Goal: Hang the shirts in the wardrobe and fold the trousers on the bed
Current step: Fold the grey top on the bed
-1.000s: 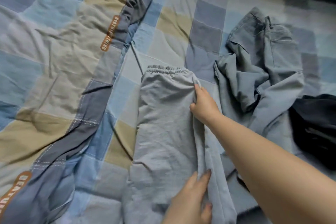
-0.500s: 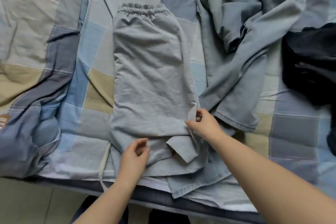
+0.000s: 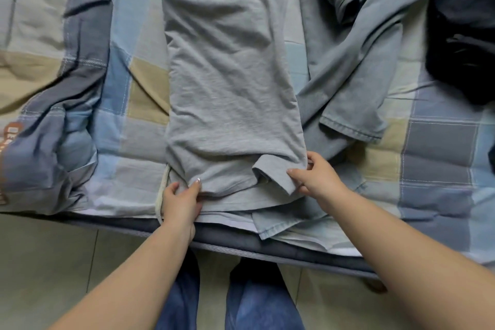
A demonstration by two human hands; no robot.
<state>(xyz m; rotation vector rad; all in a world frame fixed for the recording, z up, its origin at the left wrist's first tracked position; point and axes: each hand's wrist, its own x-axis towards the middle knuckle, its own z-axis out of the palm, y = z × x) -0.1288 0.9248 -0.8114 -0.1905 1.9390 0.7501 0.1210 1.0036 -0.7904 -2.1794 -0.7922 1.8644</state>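
The light grey elastic-waist trousers lie lengthwise on the checked blue-and-beige bed, hems at its near edge. The left hand pinches the left hem; the right hand pinches the right hem corner

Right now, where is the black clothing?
In the head view the black clothing lies bunched at the far right edge of the bed, right of the crumpled blue-grey jeans and well away from both hands.
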